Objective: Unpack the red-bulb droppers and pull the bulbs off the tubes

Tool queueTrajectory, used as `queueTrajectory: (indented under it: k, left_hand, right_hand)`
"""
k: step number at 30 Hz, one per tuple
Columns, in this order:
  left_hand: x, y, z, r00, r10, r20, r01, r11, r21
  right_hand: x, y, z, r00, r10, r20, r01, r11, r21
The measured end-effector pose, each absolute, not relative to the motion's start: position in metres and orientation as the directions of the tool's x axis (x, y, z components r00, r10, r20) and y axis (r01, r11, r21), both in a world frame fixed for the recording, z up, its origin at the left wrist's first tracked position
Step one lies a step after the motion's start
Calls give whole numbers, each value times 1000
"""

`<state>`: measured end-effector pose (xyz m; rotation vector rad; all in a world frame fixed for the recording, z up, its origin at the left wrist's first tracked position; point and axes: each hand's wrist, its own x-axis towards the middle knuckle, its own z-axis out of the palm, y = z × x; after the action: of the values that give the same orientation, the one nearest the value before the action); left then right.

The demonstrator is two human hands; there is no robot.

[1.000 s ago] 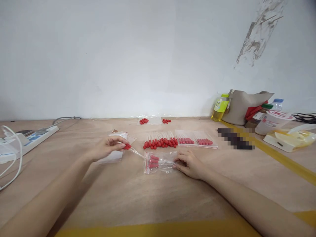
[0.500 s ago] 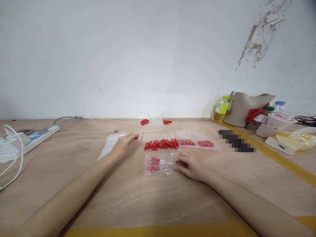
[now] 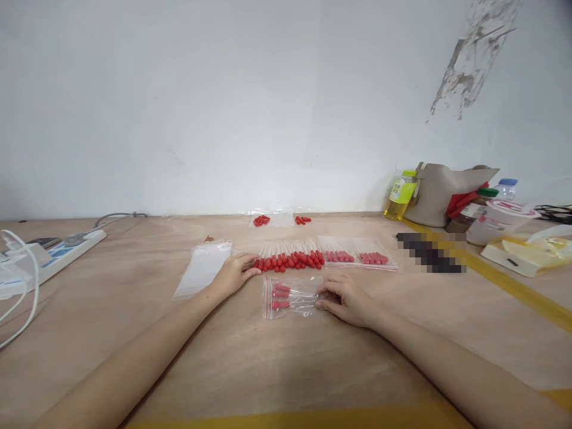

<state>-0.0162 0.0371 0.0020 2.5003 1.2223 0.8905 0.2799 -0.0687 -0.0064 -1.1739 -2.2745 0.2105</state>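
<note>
Glass droppers with red rubber bulbs point(image 3: 292, 261) lie in a row at mid-table, bulbs toward me. At the row's left end, my left hand point(image 3: 236, 273) has its fingertips closed around the bulb of the leftmost dropper point(image 3: 256, 263). In front of the row lies a clear zip bag point(image 3: 298, 307) with several red-bulbed droppers inside, its red seal strip on the left. My right hand point(image 3: 346, 300) pinches this bag at its right end. Beside my left hand is a stack of flat zip bags point(image 3: 203, 269).
Two filled dropper bags point(image 3: 357, 253) lie right of the row. Loose red bulbs point(image 3: 261, 220) rest on plastic by the wall. A power strip point(image 3: 71, 256) with cables is on the left. A yellow-green bottle point(image 3: 400, 195), a grey bag point(image 3: 431, 196) and a tub point(image 3: 500, 223) stand right.
My left hand has come down and nearer to me, bringing a red-bulbed dropper to the row's left end. The stack of zip bags shows more. My right hand stays on its bag.
</note>
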Motion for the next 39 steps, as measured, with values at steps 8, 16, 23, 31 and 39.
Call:
queueTrajectory:
  k: [8,16,23,31,39]
  left_hand:
    - [-17,32,5,434,811,393,631,-585,510]
    - [-15,0,25,559,552,619,485,-823,297]
    - [2,-32,8,589,679,439,473,-730,493]
    - [-2,-29,5,570,796,206,516,-541,664]
    - [6,-38,17,669,728,152,538,-614,577]
  right_hand:
    - [280,-68,-6,-462,784,415,683,612,-397]
    - [280,-67,-5,-453,790,413,638,610,-469]
    - [281,-65,-8,-410,843,347,574,535,-620]
    - [281,-62,-11,-383,883,272,565,457,-687]
    - [276,-65,-6,-362,881,306,602,471,-645]
